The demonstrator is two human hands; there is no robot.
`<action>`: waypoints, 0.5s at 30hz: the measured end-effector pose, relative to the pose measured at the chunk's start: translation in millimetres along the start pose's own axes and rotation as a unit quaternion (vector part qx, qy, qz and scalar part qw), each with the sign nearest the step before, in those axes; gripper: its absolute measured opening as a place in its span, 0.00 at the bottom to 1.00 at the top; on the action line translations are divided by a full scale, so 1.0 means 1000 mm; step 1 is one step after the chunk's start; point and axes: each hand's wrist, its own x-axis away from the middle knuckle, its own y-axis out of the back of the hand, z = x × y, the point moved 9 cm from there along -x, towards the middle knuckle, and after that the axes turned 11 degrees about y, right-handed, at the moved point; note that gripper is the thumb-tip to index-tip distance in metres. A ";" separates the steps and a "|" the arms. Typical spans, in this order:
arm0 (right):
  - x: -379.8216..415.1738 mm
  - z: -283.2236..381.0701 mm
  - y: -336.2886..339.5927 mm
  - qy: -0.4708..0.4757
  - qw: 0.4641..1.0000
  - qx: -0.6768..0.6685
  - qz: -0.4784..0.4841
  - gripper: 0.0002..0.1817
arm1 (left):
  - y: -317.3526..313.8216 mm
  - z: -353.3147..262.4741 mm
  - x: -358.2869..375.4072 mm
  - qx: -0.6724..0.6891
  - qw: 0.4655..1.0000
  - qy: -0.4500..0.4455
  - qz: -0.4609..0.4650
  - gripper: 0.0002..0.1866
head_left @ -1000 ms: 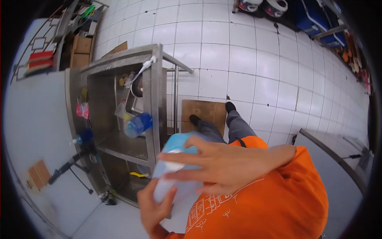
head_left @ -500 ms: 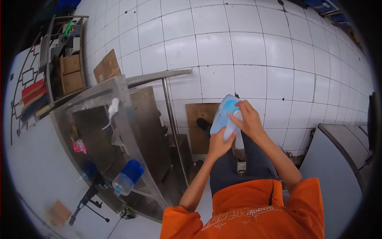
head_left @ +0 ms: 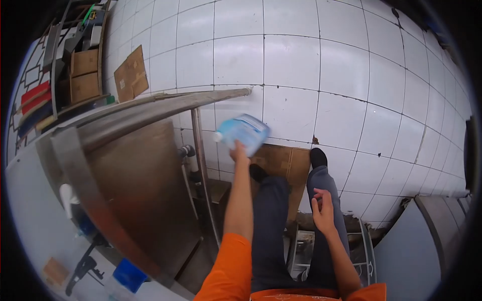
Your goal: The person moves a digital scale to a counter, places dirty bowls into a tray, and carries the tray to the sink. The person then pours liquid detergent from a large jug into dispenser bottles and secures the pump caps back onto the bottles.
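Observation:
My left hand (head_left: 239, 152) grips a pale blue plastic jug (head_left: 245, 129) by its near side, out in front of me. The jug is tilted, its white cap (head_left: 217, 136) toward the left, and motion smears its label. Hanging over my right thigh, my right hand (head_left: 323, 209) is empty, with its fingers loosely bent and apart. The jug is just right of an upright metal leg (head_left: 199, 145) of the steel sink (head_left: 133, 165).
The sink's metal rail (head_left: 221, 95) juts forward on my left. Flattened cardboard (head_left: 288, 163) lies by my feet. Another cardboard piece (head_left: 131, 75) leans near a shelf of boxes (head_left: 84, 75). A blue container (head_left: 129, 275) is at lower left, a grey cabinet (head_left: 414, 241) at right.
Both hands were on the jug; my right hand has let go and dropped toward my thigh. My left hand has carried the jug left, toward the sink. My view has shifted.

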 end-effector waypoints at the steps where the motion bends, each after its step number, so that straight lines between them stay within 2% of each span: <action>1: -0.002 -0.001 -0.001 0.006 1.000 -0.007 0.003 0.18 | 0.006 -0.019 -0.019 0.042 0.997 -0.062 0.019 0.20; 3: -0.010 0.002 -0.005 0.025 0.999 -0.022 0.003 0.19 | 0.015 -0.065 -0.047 0.129 0.983 -0.134 -0.003 0.25; 5: -0.014 0.006 -0.004 0.056 0.998 -0.011 0.007 0.19 | 0.022 -0.079 -0.056 0.025 0.994 -0.082 -0.071 0.30; 8: -0.003 0.023 -0.010 0.090 0.995 0.017 0.024 0.19 | 0.037 -0.077 -0.020 -0.182 0.963 -0.177 -0.085 0.36; 9: -0.001 0.032 -0.010 0.107 0.993 0.033 0.024 0.19 | 0.035 -0.059 0.003 -0.225 0.939 -0.247 -0.078 0.37; 10: 0.004 0.046 -0.010 0.114 0.992 0.045 0.031 0.19 | 0.033 -0.039 0.039 -0.245 0.954 -0.167 0.038 0.36; 11: 0.012 0.063 -0.011 0.121 0.990 0.059 0.038 0.19 | 0.038 -0.032 0.106 -0.190 0.953 -0.177 0.159 0.32; 13: 0.028 0.097 -0.011 0.134 0.989 0.052 0.039 0.20 | 0.061 0.038 0.155 -0.245 0.883 -0.311 0.252 0.26; 14: 0.034 0.120 -0.009 0.140 0.988 0.047 0.035 0.20 | 0.086 0.062 0.190 -0.241 0.886 -0.261 0.298 0.25; 15: 0.040 0.144 -0.007 0.149 0.987 0.042 0.032 0.19 | 0.116 0.068 0.236 -0.320 0.854 -0.234 0.336 0.25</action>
